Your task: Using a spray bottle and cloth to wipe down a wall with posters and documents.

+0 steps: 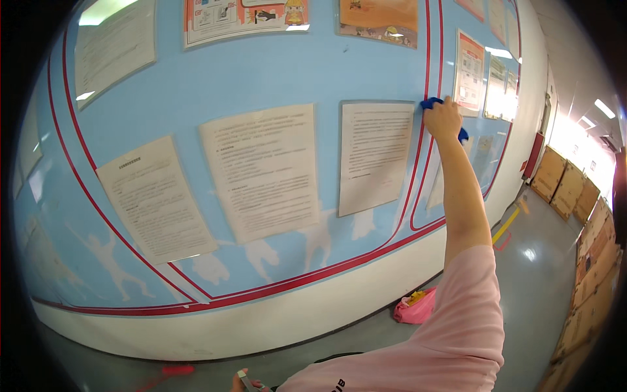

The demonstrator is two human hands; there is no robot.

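Note:
My right hand (444,119) is stretched out to the wall, its fingers closed on a blue cloth (432,102). The cloth lies against the blue notice board (274,75), over the red double lines right of a sheet of printed paper (377,153). Part of the cloth hangs out below the hand. At the lower edge of the view my left hand (256,383) shows only in part. It is closed round a small greyish object (244,379), whose kind I cannot make out.
More printed sheets (264,173) and colourful posters (247,19) are fixed to the board. A pink plastic bag (416,310) with something yellow in it lies on the grey floor (522,287) by the wall. Cardboard boxes (591,261) are stacked along the right side.

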